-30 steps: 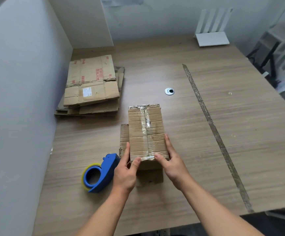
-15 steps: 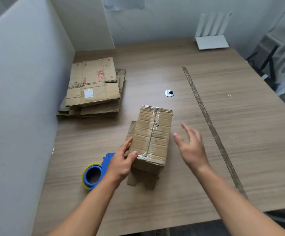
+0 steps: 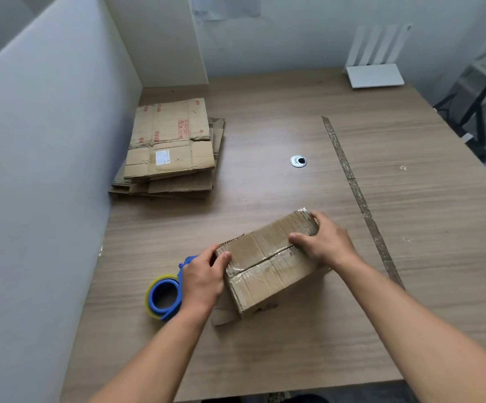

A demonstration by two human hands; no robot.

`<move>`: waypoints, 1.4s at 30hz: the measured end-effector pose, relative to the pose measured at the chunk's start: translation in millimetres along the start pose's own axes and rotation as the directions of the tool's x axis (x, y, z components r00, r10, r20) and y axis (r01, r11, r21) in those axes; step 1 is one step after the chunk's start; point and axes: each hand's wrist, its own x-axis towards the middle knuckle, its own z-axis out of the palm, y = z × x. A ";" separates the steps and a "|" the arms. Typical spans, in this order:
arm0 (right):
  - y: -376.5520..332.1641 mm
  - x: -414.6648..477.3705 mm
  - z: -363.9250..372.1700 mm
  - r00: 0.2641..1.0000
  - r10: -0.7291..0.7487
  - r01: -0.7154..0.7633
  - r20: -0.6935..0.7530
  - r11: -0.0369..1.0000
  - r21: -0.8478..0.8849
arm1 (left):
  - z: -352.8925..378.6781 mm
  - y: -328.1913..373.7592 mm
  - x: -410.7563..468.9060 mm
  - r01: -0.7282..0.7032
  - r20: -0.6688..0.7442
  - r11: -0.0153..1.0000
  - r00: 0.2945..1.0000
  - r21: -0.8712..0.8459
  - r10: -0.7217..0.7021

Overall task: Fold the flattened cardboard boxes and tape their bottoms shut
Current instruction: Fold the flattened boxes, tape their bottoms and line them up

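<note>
A small folded cardboard box (image 3: 265,266) lies near the table's front, turned diagonally, its upturned face showing a taped seam. My left hand (image 3: 202,279) grips its near-left end, thumb on top. At the far-right end my right hand (image 3: 324,242) holds it, fingers curled over the corner. Loose flaps stick out underneath at the front. A blue tape dispenser (image 3: 164,295) with a yellowish roll lies on the table just left of my left hand. A stack of flattened cardboard boxes (image 3: 172,149) rests at the back left against the partition.
A white partition wall (image 3: 47,170) runs along the table's left side. A round cable grommet (image 3: 298,161) sits mid-table, and a strip of old tape (image 3: 358,199) runs front to back on the right. A white slatted stand (image 3: 374,74) is at the back right.
The box has been rotated clockwise from lengthwise to diagonal. My right hand let go, swung out to the right, then took hold of the box's far end. My left hand kept its grip.
</note>
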 end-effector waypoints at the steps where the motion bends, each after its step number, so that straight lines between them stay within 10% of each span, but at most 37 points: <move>1: 3.2 -0.8 -1.5 1.000 0.006 -0.006 0.010 1.000 -0.002 | 5.0 2.0 -4.0 0.038 -0.020 0.997 0.999 -0.060 -0.039; 6: 17.2 -17.5 -6.0 0.979 0.133 -0.135 0.156 0.991 0.008 | 30.4 21.7 -30.1 0.177 0.127 0.948 0.981 -0.266 -0.148; 16: 37.8 -31.7 -0.7 0.995 0.083 -0.081 -0.062 0.996 0.034 | 31.2 20.6 -16.9 0.070 0.106 0.982 0.993 -0.176 -0.052; 24: 46.4 -46.6 -0.2 0.973 0.103 -0.042 -0.206 0.960 0.278 | 29.6 9.1 -14.7 0.128 0.139 0.852 0.988 -0.508 -0.065; 34: 54.1 -28.8 -9.4 0.981 0.125 -0.084 -0.146 0.962 0.261 | 35.6 19.4 -6.9 -0.075 -0.058 0.992 0.996 -0.105 0.069; 42: 60.0 -22.2 -3.0 0.987 0.079 -0.009 -0.137 0.891 0.454 | 35.6 15.2 -8.3 -0.057 -0.049 0.986 0.998 -0.155 0.050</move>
